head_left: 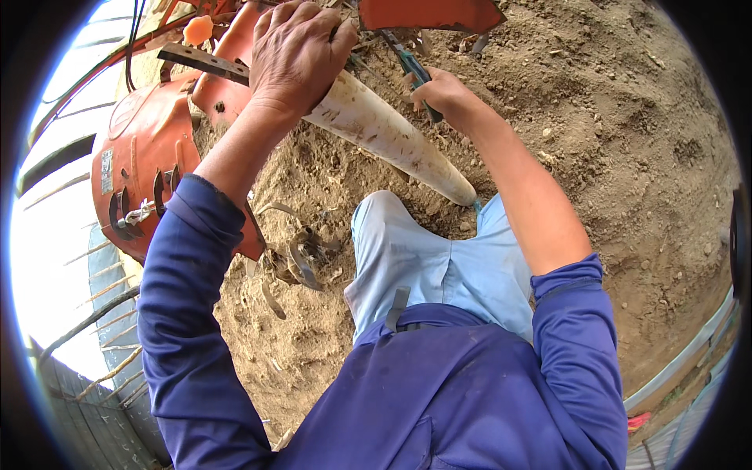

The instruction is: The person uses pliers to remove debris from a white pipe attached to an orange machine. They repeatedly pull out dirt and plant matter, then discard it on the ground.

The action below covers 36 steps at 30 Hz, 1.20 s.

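Note:
My left hand (pixel 301 59) is closed at the upper end of a dirty white pipe (pixel 392 141), against the orange machine (pixel 137 164); what its fingers grip is hidden beneath it. A flat metal bar with holes (pixel 202 63) sticks out left of that hand. My right hand (pixel 446 98) grips green-handled pliers (pixel 411 63), whose head reaches up beside an orange plate (pixel 427 12). The pipe slants down between my arms, its lower end near my knees. An orange knob (pixel 197 30) sits on the machine at the top.
Curved metal blades (pixel 301 258) lie on or just above the dry soil (pixel 595 141) below the machine. Black hoses (pixel 133 39) run at the upper left. A translucent wall with thin sticks (pixel 94 305) is at my left, and plastic sheeting (pixel 681 352) edges the right.

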### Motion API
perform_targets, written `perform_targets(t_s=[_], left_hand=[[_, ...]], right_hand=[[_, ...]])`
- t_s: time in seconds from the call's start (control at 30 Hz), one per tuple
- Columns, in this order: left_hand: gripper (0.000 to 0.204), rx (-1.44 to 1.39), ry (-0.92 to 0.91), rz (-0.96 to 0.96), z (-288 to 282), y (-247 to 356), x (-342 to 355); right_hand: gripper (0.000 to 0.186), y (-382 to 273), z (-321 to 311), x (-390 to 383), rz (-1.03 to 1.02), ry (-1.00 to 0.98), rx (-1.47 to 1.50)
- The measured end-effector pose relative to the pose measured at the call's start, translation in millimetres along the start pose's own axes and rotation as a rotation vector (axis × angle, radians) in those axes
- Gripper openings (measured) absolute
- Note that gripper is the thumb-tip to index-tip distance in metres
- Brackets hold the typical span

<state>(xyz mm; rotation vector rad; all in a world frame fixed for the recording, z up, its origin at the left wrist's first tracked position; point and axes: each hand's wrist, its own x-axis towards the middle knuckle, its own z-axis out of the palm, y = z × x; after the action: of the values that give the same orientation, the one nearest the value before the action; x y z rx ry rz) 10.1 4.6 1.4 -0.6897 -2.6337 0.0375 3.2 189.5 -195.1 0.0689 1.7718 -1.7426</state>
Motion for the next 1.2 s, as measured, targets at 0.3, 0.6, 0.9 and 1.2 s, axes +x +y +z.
perform_targets(t_s=[0.3,0.6,0.9,1.2], left_hand=[[0.024,-0.011,0.009,-0.006,2,-1,1],[0.024,0.000,0.035,0.009,3,-1,-1],[0.025,-0.004,0.013,-0.002,4,-3,-2],[0.012,0.304,0.001,0.247,15,-19,-7]], right_hand=[[0.034,-4,-3,18,0.039,-0.032,0.018],[0.032,-1,1,29,-0.021,-0.001,-0.050],[0.020,-5,-19,26,0.056,-0.091,0.254],[0.014,3,-9,2,-0.069,-0.048,-0.074]])
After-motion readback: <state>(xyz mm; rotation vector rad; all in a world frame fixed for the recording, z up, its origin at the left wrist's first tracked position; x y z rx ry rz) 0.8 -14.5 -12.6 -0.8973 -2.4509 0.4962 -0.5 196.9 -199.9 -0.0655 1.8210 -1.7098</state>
